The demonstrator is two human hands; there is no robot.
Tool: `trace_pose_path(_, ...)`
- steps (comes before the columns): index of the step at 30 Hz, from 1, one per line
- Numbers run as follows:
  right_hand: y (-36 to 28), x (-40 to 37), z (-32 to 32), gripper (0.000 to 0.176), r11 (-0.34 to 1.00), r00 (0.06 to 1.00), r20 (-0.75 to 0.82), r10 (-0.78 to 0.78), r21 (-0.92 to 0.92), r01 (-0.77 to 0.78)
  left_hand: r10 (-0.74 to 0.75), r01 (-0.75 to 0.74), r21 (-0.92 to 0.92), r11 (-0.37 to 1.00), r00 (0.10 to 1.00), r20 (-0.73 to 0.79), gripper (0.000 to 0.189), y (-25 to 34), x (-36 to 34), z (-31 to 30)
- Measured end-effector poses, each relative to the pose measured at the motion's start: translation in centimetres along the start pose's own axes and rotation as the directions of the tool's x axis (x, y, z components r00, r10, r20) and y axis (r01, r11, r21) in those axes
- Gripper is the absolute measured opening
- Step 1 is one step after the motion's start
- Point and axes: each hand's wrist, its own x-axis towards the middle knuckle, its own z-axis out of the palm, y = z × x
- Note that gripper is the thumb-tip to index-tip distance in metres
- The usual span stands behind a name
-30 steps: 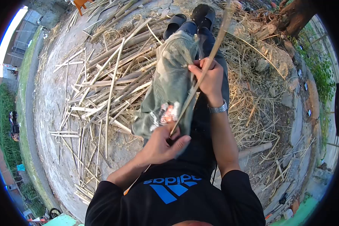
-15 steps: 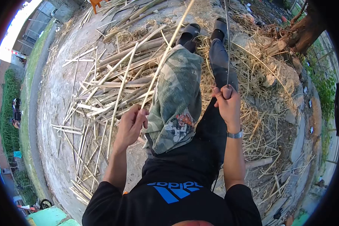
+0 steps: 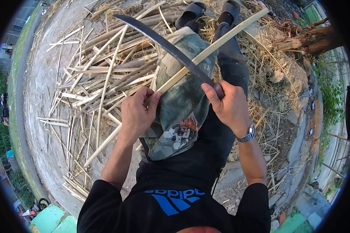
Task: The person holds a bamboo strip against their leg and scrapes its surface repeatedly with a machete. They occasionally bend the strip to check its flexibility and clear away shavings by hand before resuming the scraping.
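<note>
My left hand (image 3: 139,110) pinches a pale bamboo strip (image 3: 233,34), which slants from lower left to upper right over my lap. My right hand (image 3: 230,101) grips the handle of a long curved blade (image 3: 159,40), its thumb stretched along the handle. The dark blade lies across the strip, its tip pointing up and left. Under both, a camouflage cloth (image 3: 186,95) with a printed patch covers my left thigh. A metal watch (image 3: 246,133) is on my right wrist.
Split bamboo pieces (image 3: 109,70) lie heaped on the ground to the left. Shavings (image 3: 260,77) and rubble cover the right side, below a tree trunk (image 3: 315,40). My sandals (image 3: 191,14) are at the top.
The blade has swung from upright to lying leftward across the strip. The strip now slants right over the cloth. The view has shifted, and both hands look nearer each other.
</note>
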Motion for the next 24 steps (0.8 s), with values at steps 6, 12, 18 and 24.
trace_pose_path(6,-1.1,0.3,1.5,0.060,0.987,0.988,0.032,-0.152,-0.053,0.153,-0.135,0.146,-0.075,0.986,0.982,0.136,0.024,-0.9,-1.0,-0.7)
trace_pose_path(12,-2.7,-1.1,3.6,0.056,0.952,0.964,0.030,-0.264,-0.155,0.265,-0.096,0.094,-0.389,0.916,0.995,0.016,0.018,0.2,-1.2,0.8)
trace_pose_path(18,-2.6,-0.9,3.3,0.056,0.943,0.961,0.004,-0.276,-0.193,0.271,-0.101,0.122,-0.280,0.952,0.991,0.090,0.019,-1.3,-1.4,0.4)
trace_pose_path(24,-2.3,-1.0,2.8,0.054,0.964,0.977,0.020,-0.213,-0.157,0.213,-0.117,0.141,-0.230,0.963,0.987,0.114,0.020,-2.1,-2.3,-0.5)
